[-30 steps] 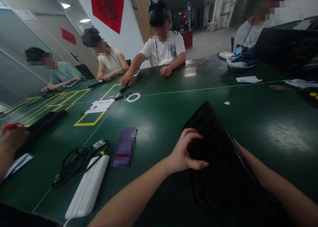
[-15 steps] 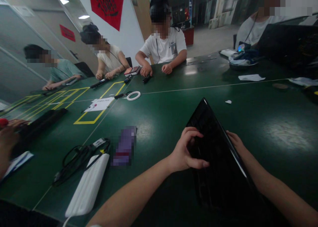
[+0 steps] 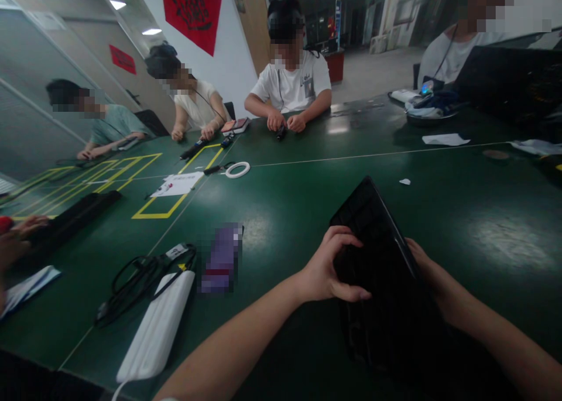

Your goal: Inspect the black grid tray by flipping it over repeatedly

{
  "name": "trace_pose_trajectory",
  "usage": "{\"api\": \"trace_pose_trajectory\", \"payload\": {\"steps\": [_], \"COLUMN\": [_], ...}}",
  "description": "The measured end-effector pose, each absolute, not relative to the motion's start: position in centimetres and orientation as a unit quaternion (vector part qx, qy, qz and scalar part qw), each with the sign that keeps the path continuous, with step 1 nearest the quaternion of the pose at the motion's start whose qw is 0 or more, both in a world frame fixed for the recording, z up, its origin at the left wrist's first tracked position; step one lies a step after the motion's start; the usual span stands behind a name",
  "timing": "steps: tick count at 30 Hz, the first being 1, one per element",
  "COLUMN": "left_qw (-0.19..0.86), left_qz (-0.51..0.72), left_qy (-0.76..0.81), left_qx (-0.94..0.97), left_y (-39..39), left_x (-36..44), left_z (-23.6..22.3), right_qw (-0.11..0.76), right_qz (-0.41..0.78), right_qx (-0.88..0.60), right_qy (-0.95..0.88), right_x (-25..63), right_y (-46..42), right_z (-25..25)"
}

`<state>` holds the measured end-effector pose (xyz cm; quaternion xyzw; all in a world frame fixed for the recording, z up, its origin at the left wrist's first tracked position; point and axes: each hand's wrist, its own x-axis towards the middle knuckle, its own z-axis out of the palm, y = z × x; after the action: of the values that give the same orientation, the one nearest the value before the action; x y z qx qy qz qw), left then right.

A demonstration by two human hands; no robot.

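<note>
A black, flat, rectangular panel [image 3: 390, 290] with a glossy rim stands tilted over the table, its far corner pointing up. Faint rows of squares show on its left face; whether it is a keyboard or a tray I cannot tell. My left hand [image 3: 330, 266] grips its left side, thumb and fingers curled apart over the dark face. My right hand [image 3: 428, 275] holds the opposite side from behind, with most of its fingers hidden by the panel. The panel's near end melts into dark shadow.
On the green table [image 3: 281, 213] lie a white power strip [image 3: 156, 331], black cable [image 3: 136, 272], a purple pixelated packet [image 3: 223, 257], a white ring [image 3: 237, 170] and a paper sheet [image 3: 178, 184]. Several people sit around; another person's hand [image 3: 21, 237] is at left.
The panel has tipped slightly, so its rim shines less and the rows on its face show more. Both my hands keep their hold. Across the table, a person's hands have come together over a small dark object.
</note>
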<state>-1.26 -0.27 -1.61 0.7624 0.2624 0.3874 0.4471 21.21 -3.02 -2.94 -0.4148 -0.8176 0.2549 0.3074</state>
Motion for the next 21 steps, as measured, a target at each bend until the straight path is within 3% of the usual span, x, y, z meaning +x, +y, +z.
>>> {"api": "trace_pose_trajectory", "payload": {"steps": [9,16,21], "left_qw": [0.407,0.558,0.601], "left_qz": [0.393,0.409,0.392], "left_qy": [0.299,0.281,0.288], "left_qx": [0.768,0.665,0.634], "left_y": [0.1,-0.1,-0.5], "left_x": [-1.6,-1.7,-1.5], "left_z": [-2.0,-2.1,-0.7], "right_qw": [0.345,0.242,0.239], "right_qz": [0.157,0.265,0.273], "right_qx": [-0.388,-0.487,-0.494], "right_qy": [-0.84,-0.796,-0.79], "right_x": [20.6,20.0,19.6], "right_y": [-3.1,-3.7,-3.6], "right_z": [-2.4,-1.7,-1.3]}}
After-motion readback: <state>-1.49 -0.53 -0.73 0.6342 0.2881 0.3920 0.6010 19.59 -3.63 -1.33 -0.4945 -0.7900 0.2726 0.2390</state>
